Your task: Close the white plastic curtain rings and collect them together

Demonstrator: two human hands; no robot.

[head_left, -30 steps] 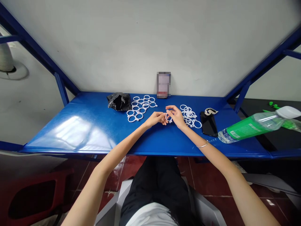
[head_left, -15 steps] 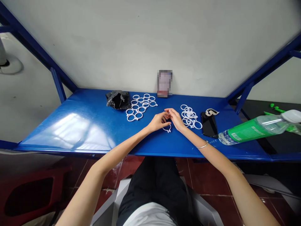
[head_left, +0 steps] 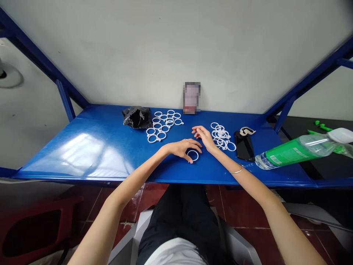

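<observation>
My left hand [head_left: 185, 148] is low over the blue table, its fingers and thumb spread around a white plastic ring [head_left: 197, 156] with a small knob. The thumb overlaps the ring's near left edge; whether it presses on it I cannot tell. To the right and slightly farther back, my right hand [head_left: 204, 137] is loosely curved with its fingers apart, and nothing shows in it. Beside that hand lies a heap of white rings [head_left: 231, 146], overlapping one another. Another group of white rings [head_left: 152, 138] is spread out beyond my left hand.
A crumpled black plastic bag [head_left: 130, 119] gapes at the back left. Against the wall leans a pixelated card-like object [head_left: 191, 96]. On the right are a black phone [head_left: 244, 147], a beige curled strip [head_left: 245, 131] and a green-labelled bottle [head_left: 292, 151]. The blue table [head_left: 110, 147] has a front edge near my lap.
My left hand has drawn away from my right hand towards me and opened wider. The single ring now shows nearer me and less covered. My right hand has hardly moved.
</observation>
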